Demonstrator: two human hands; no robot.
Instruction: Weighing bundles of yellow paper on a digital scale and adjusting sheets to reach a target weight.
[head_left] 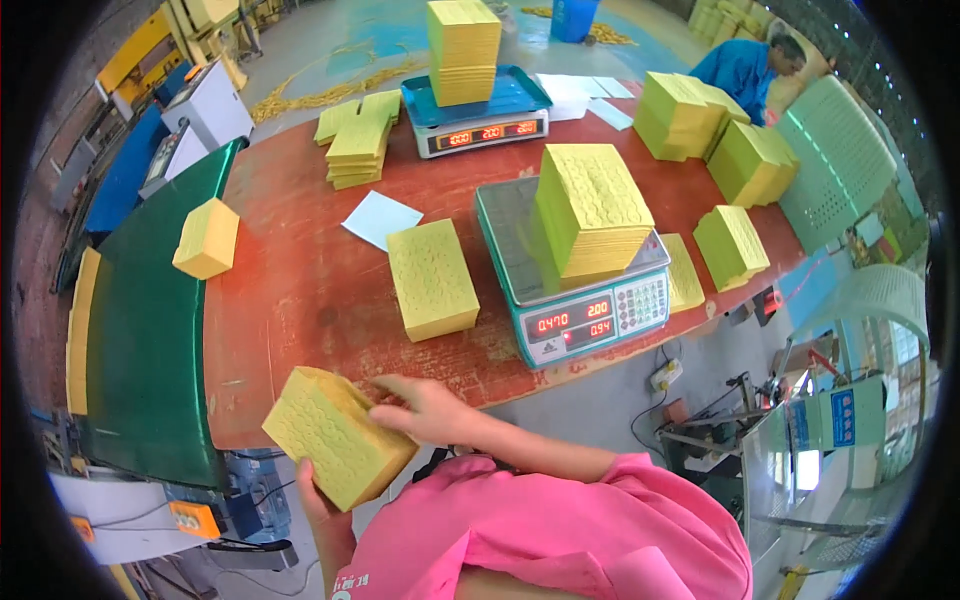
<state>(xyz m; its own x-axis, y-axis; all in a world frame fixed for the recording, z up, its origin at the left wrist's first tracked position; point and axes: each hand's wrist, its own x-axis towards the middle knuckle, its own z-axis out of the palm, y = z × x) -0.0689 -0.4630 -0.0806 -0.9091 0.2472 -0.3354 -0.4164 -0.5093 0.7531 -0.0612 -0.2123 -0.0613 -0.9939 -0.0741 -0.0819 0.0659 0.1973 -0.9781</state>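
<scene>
**A:** Right hand (425, 408) first: fingers (392, 386) laid flat and together across the upper edge of a yellow stack (338, 435) of embossed sheets, thumb side pressing into it. Flat, not curled, steadying more than gripping.

**B:** And the left hand (322, 515) comes up from underneath, at the stack's lower corner. Most of those fingers are hidden behind the block, so I can't tell how far they wrap, but the block plainly rests in that hand.

**A:** Where does the stack sit?

**B:** Off the front edge of the red table (300, 290), tilted, held between the two hands just above the pink sleeve (560, 500). One corner is near the table's edge; whether it touches, I can't say.

**A:** How would it handle, you reckon?

**B:** Thin soft sheets piled thick, so I'd judge it light for its bulk but loose: layers could slide or fan. Best taken on two opposite faces, squeezing the pile together, with support below.

**A:** Further out: a similar block (432, 278) lies flat on the table, then a digital scale (570, 290) carrying a taller pile (592, 210).

**B:** A second scale (478, 110) behind, also loaded. Left, a green conveyor belt (150, 340) with one yellow block (207, 238) riding it. Far right, another person in blue (745, 68) among more piles.
</scene>
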